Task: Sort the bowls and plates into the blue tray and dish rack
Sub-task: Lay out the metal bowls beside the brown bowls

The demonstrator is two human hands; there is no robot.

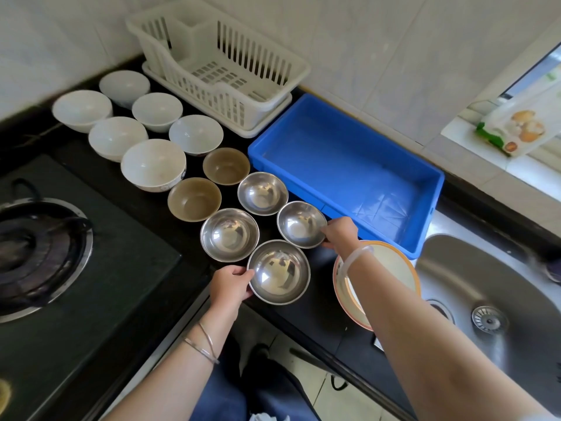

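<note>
Several steel bowls sit on the black counter. My left hand (232, 284) grips the rim of the nearest steel bowl (278, 273). My right hand (340, 232) pinches the rim of another steel bowl (300, 223) beside the blue tray (431, 189), which holds nothing. Two more steel bowls (229, 234) (262, 192), two brown bowls (194, 199) (226, 166) and several white bowls (153, 164) stand further left. A stack of plates with an orange rim (391, 262) lies under my right forearm. The white dish rack (218, 62) stands against the wall and holds nothing.
A gas stove (45, 247) fills the left side. A steel sink (491, 287) lies on the right, with a printed packet (516, 129) on the window ledge above it. The counter's front edge runs just below my hands.
</note>
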